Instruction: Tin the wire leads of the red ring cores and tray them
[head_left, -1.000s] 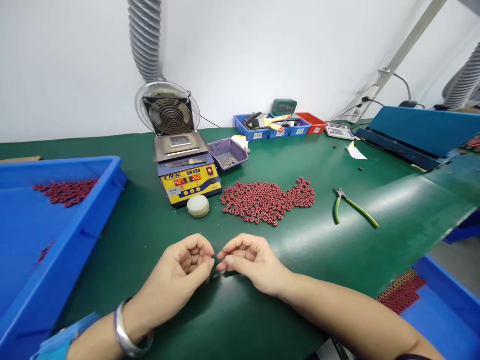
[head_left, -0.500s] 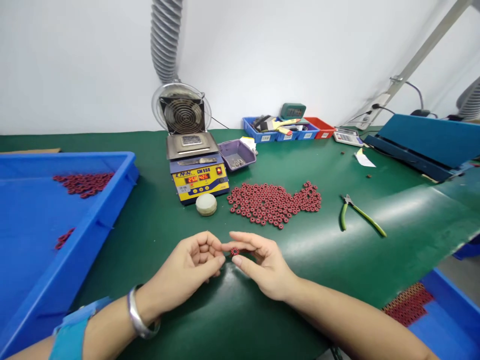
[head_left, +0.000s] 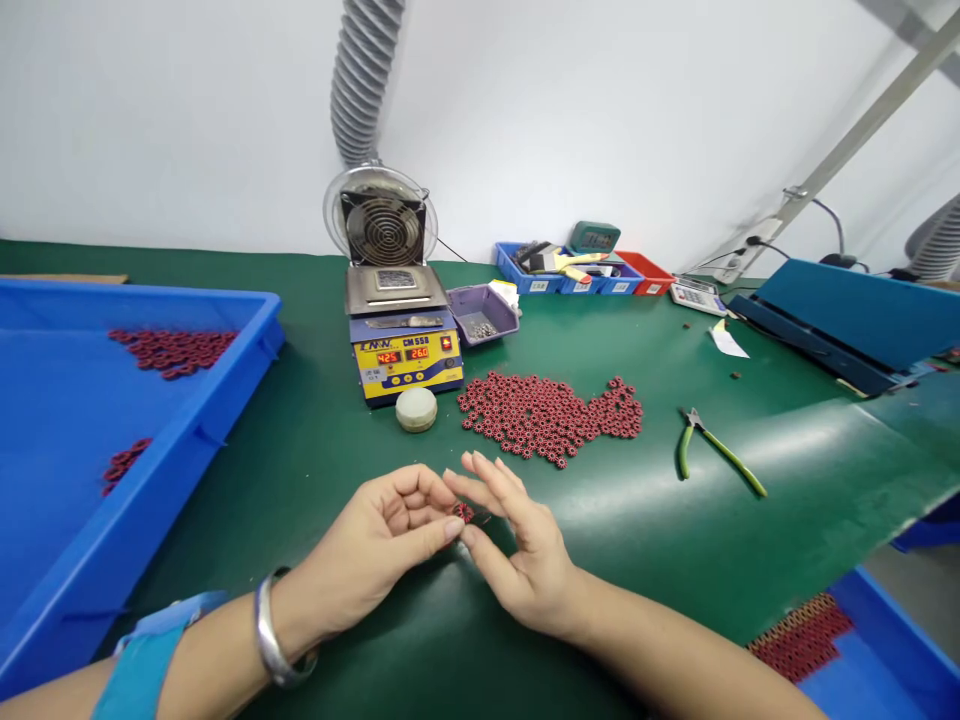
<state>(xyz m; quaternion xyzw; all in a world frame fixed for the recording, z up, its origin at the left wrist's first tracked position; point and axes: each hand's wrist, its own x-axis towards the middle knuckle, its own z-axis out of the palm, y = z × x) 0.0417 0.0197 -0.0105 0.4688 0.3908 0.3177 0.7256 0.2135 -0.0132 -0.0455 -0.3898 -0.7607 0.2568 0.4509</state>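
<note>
In the head view, we look down on a green desk (head_left: 630, 540), with a pile of red rings (head_left: 536, 415) lying on it. On the near side of the pile, slightly to its left, we have 1 red ring (head_left: 463, 512) raised between our 2 hands. The grip of our left hand (head_left: 375, 535) is narrow, thumb and fingertips holding that ring at its left side. The grip of our right hand (head_left: 529, 555) is wide, its fingers spread and its thumb tip beside the ring; we cannot tell whether that thumb touches it.

Left of the pile we see a round tin (head_left: 416, 410) and, just behind it, a yellow-fronted machine (head_left: 412, 372) with 2 lit red displays. Farther left of the pile is a large blue tray (head_left: 259, 318), holding 2 groups of rings. Behind the pile, to the left, a purple tray (head_left: 463, 300) contains small pieces; straight behind stand small blue bins (head_left: 529, 283) and 1 red bin (head_left: 649, 270). Right of the pile lie green-handled pliers (head_left: 694, 421), their handles apart.
</note>
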